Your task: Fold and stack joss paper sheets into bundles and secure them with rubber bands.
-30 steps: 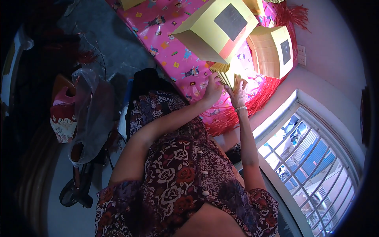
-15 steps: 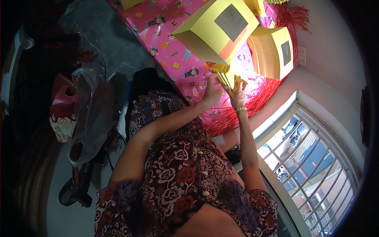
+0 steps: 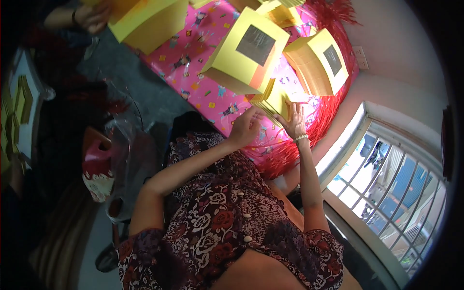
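A stack of folded yellow paper sheets (image 3: 274,100) lies on the pink patterned tablecloth in front of me. My right hand (image 3: 295,123) has its fingers apart against the right side of this stack, with a light bracelet on the wrist. At the stack's near left edge, my left hand (image 3: 245,127) is curled, its fingertips turned towards the paper. Whatever may be between its fingers is too small to make out. Just behind stands a large yellow paper block (image 3: 241,53) with a dark rectangle. Another curved yellow block (image 3: 319,63), also with a dark rectangle, is to its right.
Red fringe (image 3: 325,123) hangs along the edge of the pink tablecloth (image 3: 186,72). At the upper left, another person's hand (image 3: 92,18) is beside a large yellow block (image 3: 150,26). A clear plastic bag (image 3: 133,159) hangs at left. A barred window (image 3: 386,188) is on the right.
My view has shifted, and the other person's hand and a yellow block now show at upper left. My left hand has moved lower and left of the stack. The sheets, fanned before, lie closer together.
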A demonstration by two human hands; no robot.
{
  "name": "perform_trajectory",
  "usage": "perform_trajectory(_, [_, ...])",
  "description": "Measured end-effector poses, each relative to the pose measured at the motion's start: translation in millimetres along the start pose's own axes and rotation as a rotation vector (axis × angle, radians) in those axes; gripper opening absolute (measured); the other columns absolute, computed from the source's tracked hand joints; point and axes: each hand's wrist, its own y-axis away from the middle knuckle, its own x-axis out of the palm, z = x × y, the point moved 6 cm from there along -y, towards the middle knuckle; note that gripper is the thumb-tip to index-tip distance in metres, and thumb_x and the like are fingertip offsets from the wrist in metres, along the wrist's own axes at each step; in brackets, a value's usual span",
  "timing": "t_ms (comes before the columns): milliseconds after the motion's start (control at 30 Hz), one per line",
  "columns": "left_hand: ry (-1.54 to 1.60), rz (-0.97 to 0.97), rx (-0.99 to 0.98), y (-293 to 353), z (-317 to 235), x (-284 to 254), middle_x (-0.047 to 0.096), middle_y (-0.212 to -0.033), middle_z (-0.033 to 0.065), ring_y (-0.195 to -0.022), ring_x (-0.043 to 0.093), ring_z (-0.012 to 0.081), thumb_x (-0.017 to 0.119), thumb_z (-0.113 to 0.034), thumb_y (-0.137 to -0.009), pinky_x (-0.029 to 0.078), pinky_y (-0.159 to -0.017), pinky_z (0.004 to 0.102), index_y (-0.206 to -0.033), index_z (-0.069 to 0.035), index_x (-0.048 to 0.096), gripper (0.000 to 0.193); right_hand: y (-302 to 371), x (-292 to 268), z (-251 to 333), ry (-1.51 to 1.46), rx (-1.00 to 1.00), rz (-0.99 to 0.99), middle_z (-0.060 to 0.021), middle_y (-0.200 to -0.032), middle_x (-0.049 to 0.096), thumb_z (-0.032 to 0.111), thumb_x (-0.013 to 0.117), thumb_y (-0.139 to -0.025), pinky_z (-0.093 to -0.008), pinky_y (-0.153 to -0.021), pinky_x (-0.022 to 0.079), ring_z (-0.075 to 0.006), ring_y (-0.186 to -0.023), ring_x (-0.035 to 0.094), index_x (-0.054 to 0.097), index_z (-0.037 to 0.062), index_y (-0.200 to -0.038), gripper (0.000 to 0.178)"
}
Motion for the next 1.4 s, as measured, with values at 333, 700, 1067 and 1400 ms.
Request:
perform_trajectory(333, [-1.053, 0.148, 0.673, -65.6, -132.0, -55.4, 0.056, -0.096, 0.0055, -0.093, 0.055, 0.027, 0.072, -0.016, -0.072, 0.045, -0.078, 0.0394, -0.103, -0.011, 0.059, 0.033, -30.2, -67.4, 61.6, -0.205, -0.187, -0.256, -0.0104, -0.101, 0.058, 0.044, 0.07, -0.077, -0.0401, -0.088, 0.042, -0.0287, -0.098, 0.054, 0.057, 0.0079, -0.11, 0.05])
perform_trajectory(700, [-1.236, 0.324, 0.638, -80.0, -123.4, -46.7, 0.056, -0.095, 0.0045, -0.092, 0.053, 0.0268, 0.082, -0.021, -0.061, 0.045, -0.079, 0.0371, -0.096, -0.01, 0.06, 0.043, -36.3, -49.5, 89.7, -0.18, -0.366, -0.233, -0.0061, -0.101, 0.057, 0.032, 0.065, -0.081, -0.0365, -0.086, 0.045, -0.0245, -0.097, 0.056, 0.062, 0.0095, -0.097, 0.028])
perform_trajectory(1067, [-1.127, 0.403, 0.642, -89.7, -123.8, -52.8, 0.058, -0.093, 0.0043, -0.089, 0.055, 0.0263, 0.081, -0.024, -0.062, 0.045, -0.079, 0.0369, -0.091, -0.009, 0.062, 0.037, -48.6, -49.3, 77.4, -0.45, -0.292, -0.187, -0.0084, -0.092, 0.061, 0.028, 0.066, -0.083, -0.0373, -0.078, 0.049, -0.0268, -0.089, 0.061, 0.063, 0.0051, -0.085, 0.023])
perform_trajectory(1400, [-1.121, 0.528, 0.624, -89.6, -145.1, -58.5, 0.06, -0.099, 0.0061, -0.096, 0.055, 0.0278, 0.079, -0.025, -0.066, 0.044, -0.085, 0.0373, -0.097, -0.01, 0.062, 0.038, -45.7, -63.9, 74.5, -0.588, -0.233, -0.305, -0.0133, -0.071, 0.063, 0.03, 0.06, -0.089, -0.04, -0.067, 0.05, -0.0316, -0.071, 0.063, 0.062, 0.006, -0.086, 0.024])
